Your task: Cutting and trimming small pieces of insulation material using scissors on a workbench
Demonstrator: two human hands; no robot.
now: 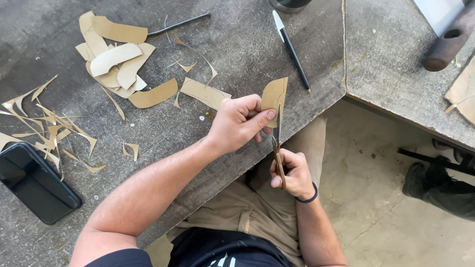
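While a tan cardboard piece (pixel 275 95) is pinched in the left hand (pixel 238 122) at the grey surface's (pixel 237 44) edge, the right hand (pixel 293 173), fingers closed around a knife (pixel 278 143), trims its side. Cut shapes (pixel 118 62) lie left of the piece; a pen (pixel 292 49) lies just above.

Left hand (pixel 237 122) covers lower part of tan piece (pixel 275 95); its bottom edge hidden. Right hand (pixel 292 173) wraps tool handle (pixel 280 170), blade tip thin, type unclear. Dark round container (pixel 291 4) at table's far edge cut by top border. Phone (pixel 34 182) near table's left edge partly cropped. Wooden handle (pixel 450 42) cut off top right. Shoe (pixel 425 180) cropped at right border.
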